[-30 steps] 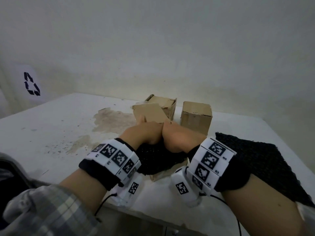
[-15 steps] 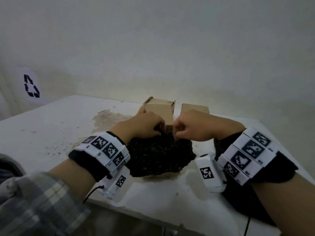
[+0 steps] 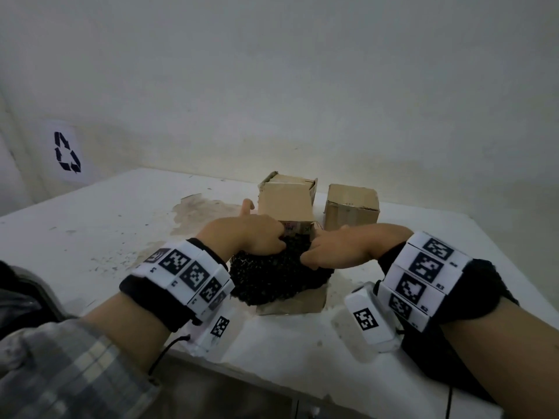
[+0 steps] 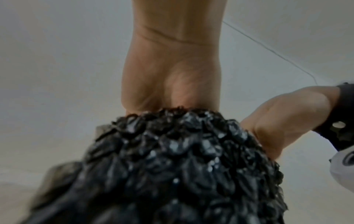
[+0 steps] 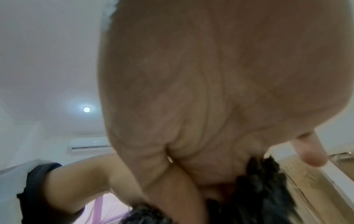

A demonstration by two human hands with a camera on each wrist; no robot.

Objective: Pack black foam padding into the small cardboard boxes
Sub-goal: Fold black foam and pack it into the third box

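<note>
1. White table, scuffed and stained, against a plain pale wall; recycling sign on the wall at far left.
2. Nearest cardboard box sits on the table just in front of the person, mostly hidden under a bulging wad of black foam padding; only its lower front shows in the head view.
3. Foam mounds above the box opening and overhangs it on the left side; how deep it sits inside cannot be told.
4. Left hand on top of the foam, fingers curled down into it, gripping the far top edge; one finger sticks out toward the back-left.
5. Right hand on the foam's right top, fingers curled and pinching into it; one fingertip sticks out free in the right wrist view.
6. Left wrist view: foam close up, glossy and knobbly, left palm heel above it, right hand pressed on its right edge.
7. Two more cardboard boxes behind: back box with a flap raised, just behind the hands; right box closed, beside it with a gap between.
8. More black foam sheet lies on the table under the right forearm.
9. Marker-tagged wristbands on both wrists; plaid sleeve on the left arm.
</note>
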